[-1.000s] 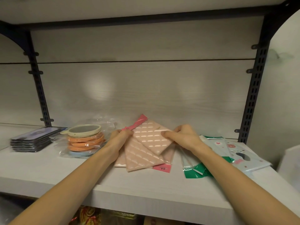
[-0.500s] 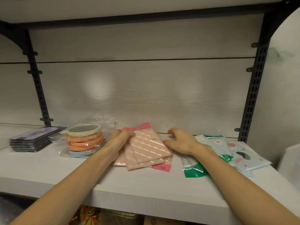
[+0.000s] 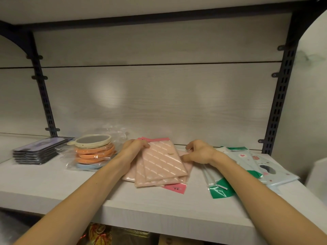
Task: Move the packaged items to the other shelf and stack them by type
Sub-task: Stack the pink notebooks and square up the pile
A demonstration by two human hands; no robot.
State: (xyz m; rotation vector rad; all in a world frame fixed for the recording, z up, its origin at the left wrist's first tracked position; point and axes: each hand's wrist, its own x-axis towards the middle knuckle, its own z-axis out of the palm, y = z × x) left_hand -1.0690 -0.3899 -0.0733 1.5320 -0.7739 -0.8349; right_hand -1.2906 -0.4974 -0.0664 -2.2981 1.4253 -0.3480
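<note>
Shelf (image 3: 53, 188), white wood-grain board: you are reaching both bare arms over its near edge.

Pink quilted packets (image 3: 162, 165), a loose stack at the shelf's centre: they are lying flat, fanned slightly, with a pink header card showing at the far edge and another at the near right corner.

Left hand (image 3: 136, 147): you are resting it on the far left corner of the top packet, fingers curled over the edge and gripping it.

Right hand (image 3: 200, 152): you are holding it just right of the stack, fingers loosely bent and relaxed, thumb touching the stack's right edge, gripping nothing.

Round mirrors (image 3: 93, 151), bagged in clear plastic: they are sitting stacked just left of the packets, a cream one on top, orange ones under it, a pale blue one at the bottom.

Dark flat cases (image 3: 37, 152): they are lying stacked at the far left of the shelf.

Pale blue printed packets (image 3: 261, 163) with green flaps: they are lying overlapped at the right, partly under your right forearm.
</note>
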